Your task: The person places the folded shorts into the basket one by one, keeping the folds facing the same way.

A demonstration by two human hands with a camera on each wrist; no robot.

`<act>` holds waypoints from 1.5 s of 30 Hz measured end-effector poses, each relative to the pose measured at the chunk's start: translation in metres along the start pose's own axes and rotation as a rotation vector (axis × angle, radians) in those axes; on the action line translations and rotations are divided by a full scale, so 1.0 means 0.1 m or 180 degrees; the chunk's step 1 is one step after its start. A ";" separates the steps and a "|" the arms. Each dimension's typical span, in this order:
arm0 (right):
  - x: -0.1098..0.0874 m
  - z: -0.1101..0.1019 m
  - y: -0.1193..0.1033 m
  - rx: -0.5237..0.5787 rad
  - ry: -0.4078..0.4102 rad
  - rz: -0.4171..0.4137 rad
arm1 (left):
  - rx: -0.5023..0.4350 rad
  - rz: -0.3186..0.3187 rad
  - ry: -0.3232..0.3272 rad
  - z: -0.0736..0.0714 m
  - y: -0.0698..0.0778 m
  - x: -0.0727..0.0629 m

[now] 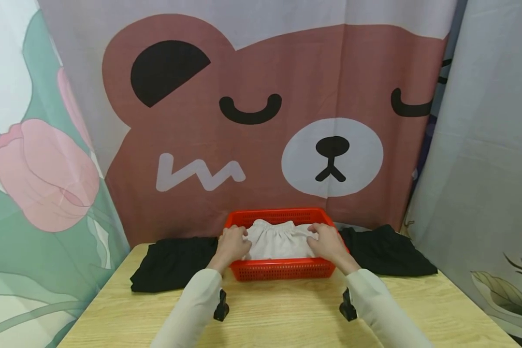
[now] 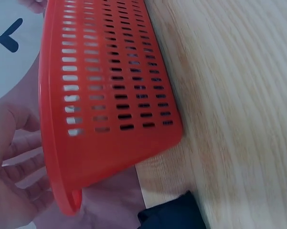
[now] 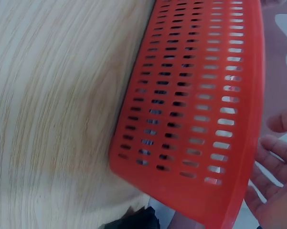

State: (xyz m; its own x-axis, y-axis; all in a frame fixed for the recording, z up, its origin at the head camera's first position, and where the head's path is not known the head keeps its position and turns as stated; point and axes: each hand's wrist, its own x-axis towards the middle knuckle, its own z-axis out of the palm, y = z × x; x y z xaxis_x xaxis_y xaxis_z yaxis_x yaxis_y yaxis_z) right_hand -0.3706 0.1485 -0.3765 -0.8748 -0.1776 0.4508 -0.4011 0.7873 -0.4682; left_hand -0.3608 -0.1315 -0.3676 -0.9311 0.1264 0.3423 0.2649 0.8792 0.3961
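From my remote seat I am looking down on two hands, and the white cloth garment with a gathered waistband [image 1: 278, 241] is lying between them, inside the red perforated plastic basket [image 1: 282, 271]. The left hand [image 1: 233, 246] is hanging over the basket's left end, its fingers loosely bent and its thumb pointing inward; the right hand [image 1: 328, 242] is mirroring it over the right end. In the wrist views I am seeing relaxed, parted fingers by the rim on both sides, so I am reading neither hand as gripping anything; whether the fingertips are touching the cloth, I cannot tell.

The relation I am judging decisive is the sideways one: the garment is spreading to the right of the left hand and to the left of the right hand, its waistband running crosswise from one grip toward the other, parallel to the basket's long axis. Neither hand is sitting clearly nearer.

Outward from the left grip, a black folded cloth [image 1: 178, 263] is resting on the pale wood-grain table [image 1: 282, 314]; outward from the right grip, a second black cloth [image 1: 387, 253] is lying.
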 end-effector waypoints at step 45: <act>-0.04 -0.06 -0.46 0.1047 0.0454 -0.0426 | -0.0524 0.0375 0.0904 -0.68 -0.36 -0.48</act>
State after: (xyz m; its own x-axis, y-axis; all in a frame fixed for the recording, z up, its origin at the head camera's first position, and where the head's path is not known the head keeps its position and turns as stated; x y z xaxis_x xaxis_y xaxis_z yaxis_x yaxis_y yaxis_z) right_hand -0.3474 0.1168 -0.3521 -0.7715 -0.1636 0.6149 -0.5953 0.5270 -0.6066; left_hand -0.3088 -0.2003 -0.3402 -0.7908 0.0692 0.6082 0.4249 0.7773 0.4640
